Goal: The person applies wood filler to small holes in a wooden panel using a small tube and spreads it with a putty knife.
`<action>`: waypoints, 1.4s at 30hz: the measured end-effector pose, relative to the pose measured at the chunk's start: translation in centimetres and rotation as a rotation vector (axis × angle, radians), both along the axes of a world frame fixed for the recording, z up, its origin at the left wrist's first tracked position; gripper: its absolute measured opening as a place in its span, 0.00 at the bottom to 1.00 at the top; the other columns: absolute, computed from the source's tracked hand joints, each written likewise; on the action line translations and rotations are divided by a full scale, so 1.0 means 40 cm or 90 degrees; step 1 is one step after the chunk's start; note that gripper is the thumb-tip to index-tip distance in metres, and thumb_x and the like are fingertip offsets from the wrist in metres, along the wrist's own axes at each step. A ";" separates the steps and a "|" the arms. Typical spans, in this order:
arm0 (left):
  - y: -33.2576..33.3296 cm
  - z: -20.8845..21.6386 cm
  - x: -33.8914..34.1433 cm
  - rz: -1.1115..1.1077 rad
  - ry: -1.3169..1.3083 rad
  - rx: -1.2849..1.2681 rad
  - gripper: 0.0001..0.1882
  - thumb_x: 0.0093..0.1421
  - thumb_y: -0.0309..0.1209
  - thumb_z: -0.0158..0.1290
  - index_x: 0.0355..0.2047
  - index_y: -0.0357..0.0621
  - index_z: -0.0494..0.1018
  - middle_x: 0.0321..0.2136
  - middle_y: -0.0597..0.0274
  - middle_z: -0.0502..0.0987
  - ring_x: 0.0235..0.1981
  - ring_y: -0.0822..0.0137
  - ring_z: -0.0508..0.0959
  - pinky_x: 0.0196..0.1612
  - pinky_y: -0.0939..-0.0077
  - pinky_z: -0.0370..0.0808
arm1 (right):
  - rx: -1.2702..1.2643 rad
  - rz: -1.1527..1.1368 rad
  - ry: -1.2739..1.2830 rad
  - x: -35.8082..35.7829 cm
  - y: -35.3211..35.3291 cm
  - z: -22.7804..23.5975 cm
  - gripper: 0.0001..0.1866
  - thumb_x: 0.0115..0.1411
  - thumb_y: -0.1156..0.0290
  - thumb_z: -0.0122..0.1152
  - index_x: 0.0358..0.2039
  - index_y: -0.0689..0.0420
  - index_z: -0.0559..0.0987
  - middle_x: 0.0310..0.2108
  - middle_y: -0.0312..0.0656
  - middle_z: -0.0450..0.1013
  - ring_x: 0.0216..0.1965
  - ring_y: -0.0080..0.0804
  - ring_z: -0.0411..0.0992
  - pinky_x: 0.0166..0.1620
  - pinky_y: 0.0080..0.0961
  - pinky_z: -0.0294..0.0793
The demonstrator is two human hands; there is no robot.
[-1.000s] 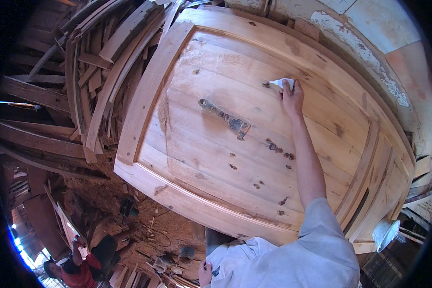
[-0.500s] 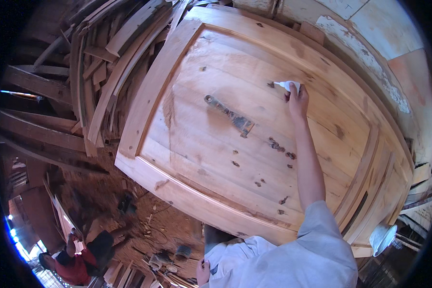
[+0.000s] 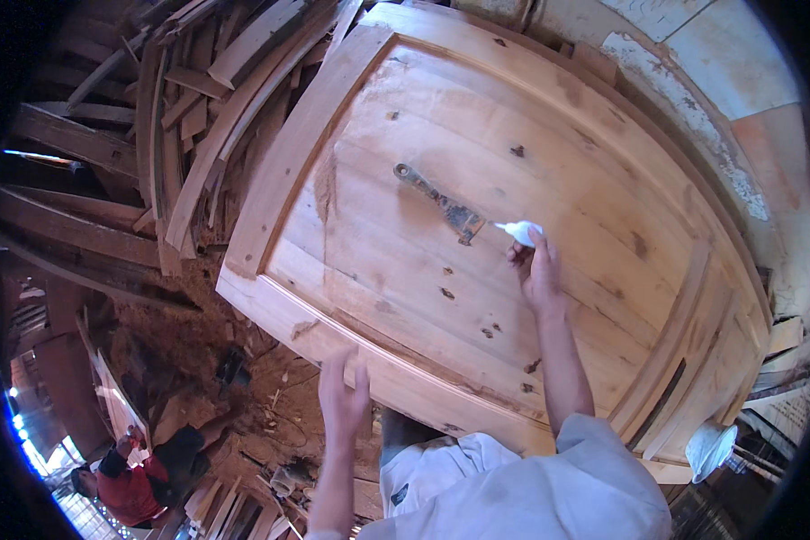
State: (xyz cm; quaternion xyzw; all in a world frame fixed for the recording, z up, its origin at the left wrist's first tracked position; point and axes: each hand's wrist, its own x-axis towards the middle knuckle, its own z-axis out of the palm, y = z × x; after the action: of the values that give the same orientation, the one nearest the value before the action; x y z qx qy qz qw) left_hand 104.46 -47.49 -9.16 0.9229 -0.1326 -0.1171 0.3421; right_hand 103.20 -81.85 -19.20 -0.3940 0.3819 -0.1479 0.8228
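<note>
My right hand (image 3: 538,274) pinches a small white wad (image 3: 520,231) against the big wooden door panel (image 3: 405,297). The putty knife (image 3: 439,203) lies flat on the panel just to the left of that wad, its blade end nearest my fingers and its handle running away up and to the left. My right hand is far closer to it. My left hand (image 3: 344,396) hangs open and empty over the panel's near edge, well apart. No container sits within reach.
</note>
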 end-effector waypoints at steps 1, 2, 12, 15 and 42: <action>-0.060 -0.013 0.089 -0.066 -0.023 -0.018 0.17 0.58 0.23 0.51 0.49 0.39 0.70 0.42 0.46 0.74 0.45 0.47 0.73 0.49 0.60 0.70 | 0.053 -0.046 0.000 -0.025 0.013 0.002 0.12 0.65 0.61 0.52 0.37 0.57 0.73 0.22 0.35 0.68 0.23 0.24 0.69 0.26 0.21 0.70; -0.147 -0.019 0.191 -0.175 -0.115 -0.076 0.22 0.56 0.20 0.51 0.52 0.42 0.68 0.46 0.47 0.72 0.47 0.47 0.72 0.50 0.59 0.69 | 0.043 -0.051 0.000 -0.052 0.018 0.014 0.12 0.65 0.61 0.52 0.37 0.57 0.73 0.22 0.35 0.68 0.23 0.24 0.69 0.26 0.21 0.70; -0.413 -0.246 0.505 -0.449 -0.326 0.199 0.26 0.53 0.19 0.45 0.53 0.47 0.69 0.52 0.54 0.69 0.59 0.54 0.65 0.62 0.57 0.59 | 0.059 -0.148 0.041 -0.142 0.015 0.029 0.14 0.63 0.59 0.56 0.38 0.58 0.74 0.22 0.35 0.69 0.24 0.25 0.70 0.28 0.20 0.71; -0.398 -0.246 0.506 -0.446 -0.309 0.209 0.23 0.53 0.20 0.47 0.51 0.47 0.71 0.47 0.55 0.71 0.55 0.54 0.67 0.59 0.59 0.61 | 0.006 -0.107 0.036 -0.111 -0.019 0.017 0.14 0.63 0.59 0.56 0.39 0.57 0.73 0.23 0.34 0.68 0.24 0.23 0.69 0.28 0.19 0.72; -0.354 -0.201 0.516 -0.599 -0.082 0.090 0.18 0.55 0.22 0.50 0.48 0.44 0.69 0.44 0.55 0.72 0.48 0.52 0.71 0.50 0.61 0.72 | -0.061 -0.142 0.109 -0.176 -0.105 0.037 0.11 0.66 0.63 0.52 0.39 0.59 0.72 0.23 0.36 0.67 0.24 0.26 0.68 0.26 0.25 0.69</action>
State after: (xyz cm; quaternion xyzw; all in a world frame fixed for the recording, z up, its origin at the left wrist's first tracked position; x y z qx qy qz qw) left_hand 125.09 -61.64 -17.18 0.7891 -0.5483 -0.2107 0.1798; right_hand 96.18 -86.06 -17.72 -0.3993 0.4847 -0.2226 0.7457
